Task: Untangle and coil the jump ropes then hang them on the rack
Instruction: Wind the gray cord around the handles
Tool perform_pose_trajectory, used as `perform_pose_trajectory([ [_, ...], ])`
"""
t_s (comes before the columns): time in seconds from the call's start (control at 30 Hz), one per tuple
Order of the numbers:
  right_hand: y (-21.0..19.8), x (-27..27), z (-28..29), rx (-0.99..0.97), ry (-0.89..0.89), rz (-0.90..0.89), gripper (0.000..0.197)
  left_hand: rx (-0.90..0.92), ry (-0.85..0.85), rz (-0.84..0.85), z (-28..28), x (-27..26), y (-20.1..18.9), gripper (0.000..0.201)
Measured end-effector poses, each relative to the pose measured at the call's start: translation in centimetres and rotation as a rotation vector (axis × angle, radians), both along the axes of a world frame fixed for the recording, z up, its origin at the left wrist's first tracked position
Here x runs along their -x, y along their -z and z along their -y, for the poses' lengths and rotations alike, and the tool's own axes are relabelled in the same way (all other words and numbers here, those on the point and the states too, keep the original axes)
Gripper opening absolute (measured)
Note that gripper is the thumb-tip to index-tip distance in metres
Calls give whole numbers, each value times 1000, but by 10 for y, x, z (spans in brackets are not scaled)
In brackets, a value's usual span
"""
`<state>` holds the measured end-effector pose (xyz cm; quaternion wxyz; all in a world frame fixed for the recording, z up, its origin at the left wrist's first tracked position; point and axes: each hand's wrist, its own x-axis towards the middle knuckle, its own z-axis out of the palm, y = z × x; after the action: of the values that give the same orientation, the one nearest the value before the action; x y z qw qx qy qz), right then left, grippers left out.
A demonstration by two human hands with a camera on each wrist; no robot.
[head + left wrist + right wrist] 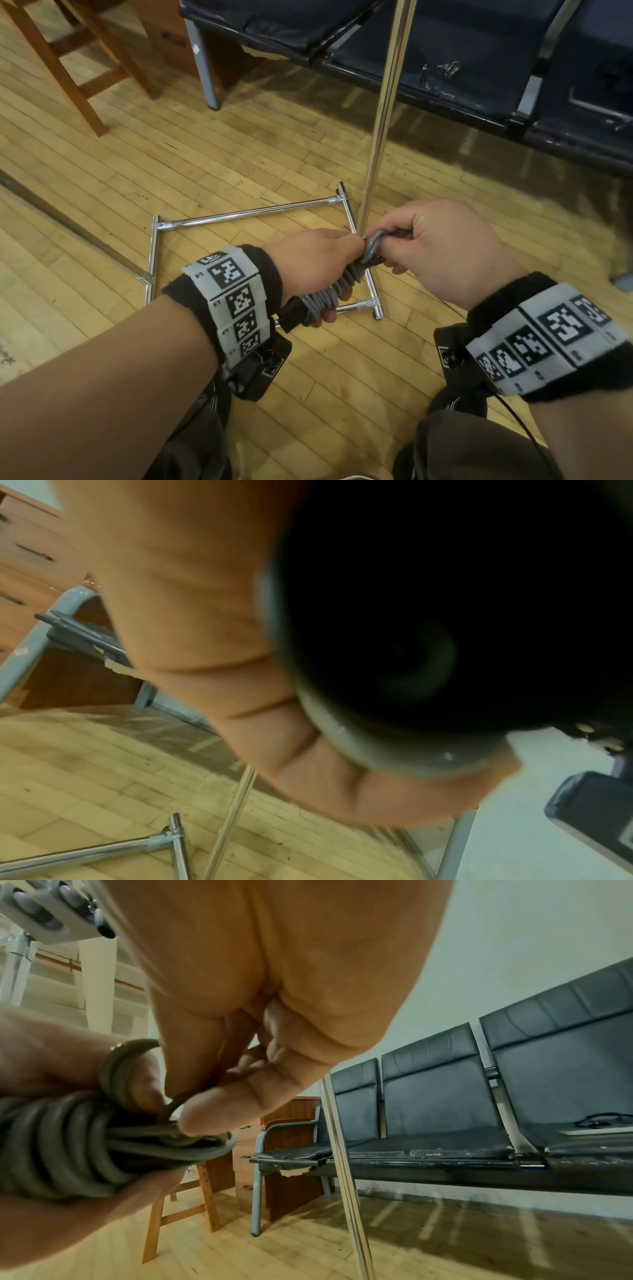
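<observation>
The left hand [313, 265] is closed around a grey jump rope [337, 286] that is wound in tight turns about its black handles [291, 313]. The fingers [330, 313] curl under the bundle, and the butt of one handle projects from the heel of the hand toward the wrist. In the left wrist view the dark handle end [411, 642] fills most of the frame and the fingers [308, 750] wrap around it.

The right hand [442, 246] meets the bundle at its far end. Thumb and forefinger are drawn together and pinch a short loop of the grey cord; the remaining fingers are curled in behind. In the right wrist view the thumb tip [219, 1112] presses the loop against the last turns of the coil [68, 1145].

Both hands hold the rope in the air, above the chrome base frame of the rack [246, 214], which stands on the wooden floor [205, 154]. The rack's upright pole [387, 106] rises just beyond the right hand's fingers.

A row of dark padded seats [445, 41] stands behind the rack. A wooden stool [68, 68] stands at the far left.
</observation>
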<state>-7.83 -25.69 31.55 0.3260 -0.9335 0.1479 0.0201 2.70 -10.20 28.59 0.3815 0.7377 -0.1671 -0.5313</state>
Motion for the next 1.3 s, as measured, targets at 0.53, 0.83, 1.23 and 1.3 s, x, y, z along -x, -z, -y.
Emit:
perform_pose_trajectory([
  [0.53,0,0,3,-35,14,-19,16,-5,-134,-192,3,3,1,52],
  [0.83,6,-3,1,22,17,24,14,23,-164,-249,6,8,-3,89],
  [1.23,2,-3,-2,26,-39,12,13,118,-165,-185,4,8,0,76],
  [1.3,3,-1,-2,9,-26,3,15,122,-181,-182,4,6,0,72],
])
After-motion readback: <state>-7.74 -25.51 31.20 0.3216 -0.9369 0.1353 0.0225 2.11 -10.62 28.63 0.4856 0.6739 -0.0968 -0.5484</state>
